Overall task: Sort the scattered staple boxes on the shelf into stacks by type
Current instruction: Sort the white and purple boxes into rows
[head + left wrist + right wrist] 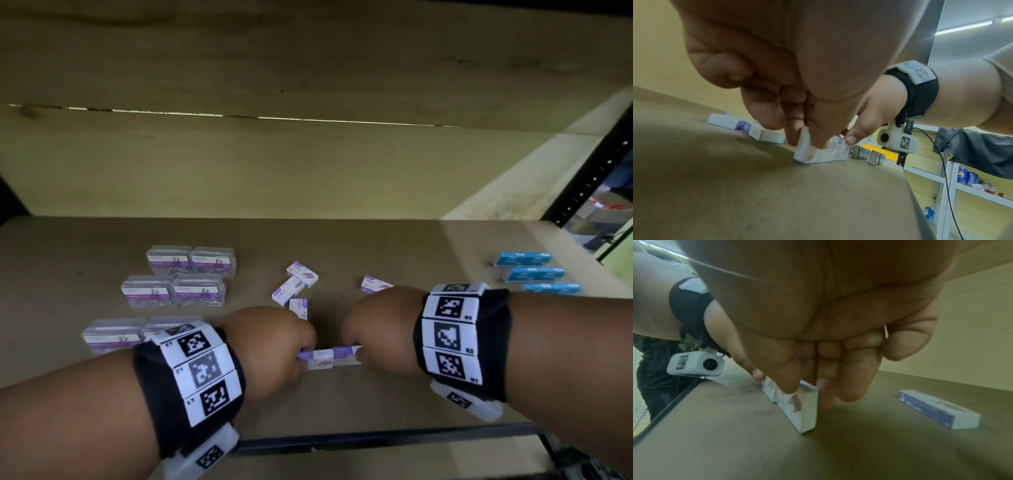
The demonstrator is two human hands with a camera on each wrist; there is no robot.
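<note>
shelf (394, 246): flat brown board, matte. six clear plastic paper clip cases (173, 289), lidded, clips inside, in pairs at left. three blue boxes (532, 274) in a row at right. four small purple-and-white staple boxes (297, 284) loose at centre. left hand (274, 346) and right hand (373, 334), fingers curled, each pinch one end of two staple boxes set end to end (329, 356) near the front edge.
</note>
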